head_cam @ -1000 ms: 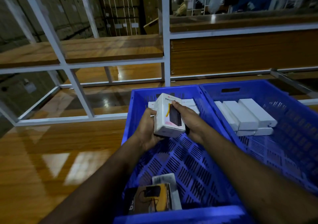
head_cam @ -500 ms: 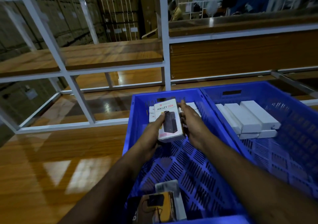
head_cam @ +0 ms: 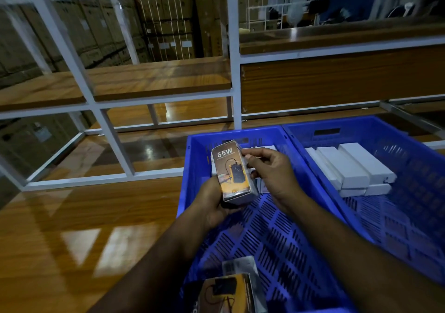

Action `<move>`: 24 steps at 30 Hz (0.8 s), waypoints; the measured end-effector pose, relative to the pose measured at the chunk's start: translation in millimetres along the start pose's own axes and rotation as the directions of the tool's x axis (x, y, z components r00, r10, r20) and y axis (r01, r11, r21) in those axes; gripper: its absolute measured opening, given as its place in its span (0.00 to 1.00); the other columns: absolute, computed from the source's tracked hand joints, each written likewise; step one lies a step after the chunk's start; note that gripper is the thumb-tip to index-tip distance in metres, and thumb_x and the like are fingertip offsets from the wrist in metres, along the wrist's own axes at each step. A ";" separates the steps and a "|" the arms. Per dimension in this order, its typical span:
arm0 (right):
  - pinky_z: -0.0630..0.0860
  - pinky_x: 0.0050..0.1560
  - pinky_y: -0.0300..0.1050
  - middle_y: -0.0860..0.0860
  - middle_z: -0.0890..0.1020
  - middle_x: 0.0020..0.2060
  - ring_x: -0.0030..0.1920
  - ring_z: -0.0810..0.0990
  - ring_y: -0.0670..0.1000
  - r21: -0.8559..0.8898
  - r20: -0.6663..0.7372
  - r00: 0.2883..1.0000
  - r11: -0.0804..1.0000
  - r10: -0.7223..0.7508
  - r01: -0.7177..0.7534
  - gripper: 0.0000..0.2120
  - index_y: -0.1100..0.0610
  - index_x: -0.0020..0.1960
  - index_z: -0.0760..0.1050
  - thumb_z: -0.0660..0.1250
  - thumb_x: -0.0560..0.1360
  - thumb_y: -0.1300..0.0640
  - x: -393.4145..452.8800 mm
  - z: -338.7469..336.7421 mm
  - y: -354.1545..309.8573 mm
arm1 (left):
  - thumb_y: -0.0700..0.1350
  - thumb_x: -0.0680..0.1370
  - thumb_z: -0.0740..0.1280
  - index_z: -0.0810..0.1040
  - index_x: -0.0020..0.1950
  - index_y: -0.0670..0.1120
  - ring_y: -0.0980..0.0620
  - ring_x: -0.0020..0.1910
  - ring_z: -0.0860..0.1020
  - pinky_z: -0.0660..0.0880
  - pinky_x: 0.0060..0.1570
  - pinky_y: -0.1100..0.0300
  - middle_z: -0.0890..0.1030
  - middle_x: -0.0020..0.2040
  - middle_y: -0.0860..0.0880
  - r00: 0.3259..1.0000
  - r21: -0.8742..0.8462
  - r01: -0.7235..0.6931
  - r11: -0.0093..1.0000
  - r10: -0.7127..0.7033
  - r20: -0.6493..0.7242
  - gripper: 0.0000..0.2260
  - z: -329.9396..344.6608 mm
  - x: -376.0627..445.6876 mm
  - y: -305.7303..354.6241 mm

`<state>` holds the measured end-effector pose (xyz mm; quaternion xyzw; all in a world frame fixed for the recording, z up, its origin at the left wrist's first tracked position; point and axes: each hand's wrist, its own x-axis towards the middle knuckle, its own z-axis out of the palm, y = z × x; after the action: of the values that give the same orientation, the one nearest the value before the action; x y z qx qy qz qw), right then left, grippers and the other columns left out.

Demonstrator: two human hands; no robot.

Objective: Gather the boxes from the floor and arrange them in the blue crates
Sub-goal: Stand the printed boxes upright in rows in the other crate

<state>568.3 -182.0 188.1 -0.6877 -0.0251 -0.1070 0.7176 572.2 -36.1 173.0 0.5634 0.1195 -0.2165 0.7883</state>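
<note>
Both hands hold a small box (head_cam: 232, 172) above the far end of the left blue crate (head_cam: 272, 231); its grey and orange face, marked 65W, is turned up. My left hand (head_cam: 213, 205) grips its near end from below. My right hand (head_cam: 271, 170) pinches its far right edge with thumb and fingers. White boxes (head_cam: 265, 149) lie at the crate's far wall, partly hidden behind the held box. Another orange and black box (head_cam: 225, 293) lies at the crate's near end. The right blue crate (head_cam: 409, 218) holds several white boxes (head_cam: 354, 168) in a row.
The crates stand on a glossy wooden floor (head_cam: 72, 228). A white metal rack (head_cam: 118, 144) with wooden shelves runs behind and to the left of them. Stacked cartons (head_cam: 168, 26) fill the background beyond the rack.
The box has been turned in my hands: its white face showed before, its orange 65W face shows now. My left hand moved under its near end, my right to its far edge.
</note>
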 end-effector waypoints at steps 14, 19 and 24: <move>0.81 0.46 0.41 0.46 0.78 0.58 0.53 0.81 0.45 -0.258 0.085 0.991 0.963 0.101 -0.076 0.28 0.49 0.70 0.67 0.74 0.74 0.50 -0.7 -25.3 -13.0 | 0.57 0.75 0.73 0.77 0.67 0.50 0.46 0.57 0.83 0.80 0.58 0.46 0.84 0.59 0.47 0.980 0.175 -0.192 0.966 0.177 0.094 0.23 6.3 -0.7 -4.3; 0.83 0.51 0.44 0.50 0.75 0.62 0.54 0.80 0.47 -0.388 0.304 0.935 0.920 0.182 -0.053 0.32 0.49 0.73 0.65 0.71 0.73 0.66 -2.6 -32.5 -12.8 | 0.40 0.76 0.73 0.71 0.62 0.46 0.48 0.55 0.82 0.81 0.54 0.51 0.82 0.56 0.47 0.952 0.547 -0.299 0.782 0.281 0.119 0.17 4.3 -8.1 -7.6; 0.76 0.62 0.46 0.49 0.71 0.65 0.62 0.73 0.49 -0.697 0.473 0.849 0.689 0.236 0.197 0.37 0.51 0.73 0.67 0.78 0.68 0.61 2.1 -33.0 -4.1 | 0.45 0.74 0.76 0.66 0.69 0.43 0.47 0.59 0.76 0.77 0.52 0.54 0.76 0.61 0.47 0.959 0.872 -0.248 0.421 0.232 0.161 0.28 -2.3 -13.0 -8.2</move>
<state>566.0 -215.1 190.7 -0.9156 -0.1693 0.0930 0.3527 557.1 -33.5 171.0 0.8992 -0.0978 -0.1367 0.4040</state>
